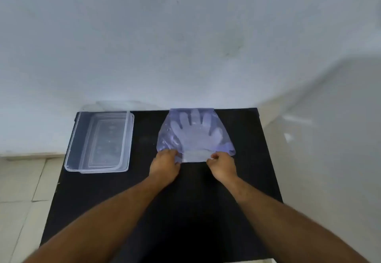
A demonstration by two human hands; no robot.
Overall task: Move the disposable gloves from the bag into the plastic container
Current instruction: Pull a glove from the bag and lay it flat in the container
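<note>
A clear bluish plastic bag (167, 137) lies flat at the far middle of the black table. Through it show the disposable gloves (195, 133), a whitish stack with fingers pointing away from me; their cuff end pokes out of the bag's near opening. My left hand (165, 166) pinches the bag's near left corner. My right hand (222, 166) pinches the near right edge beside the glove cuffs. The empty clear plastic container (78, 139) stands to the left, apart from the bag.
The black table (144, 211) ends at a white wall behind and at its right edge near a pale surface (319, 139). Tiled floor (20, 190) lies to the left. The container's left side slightly overhangs the table's left edge.
</note>
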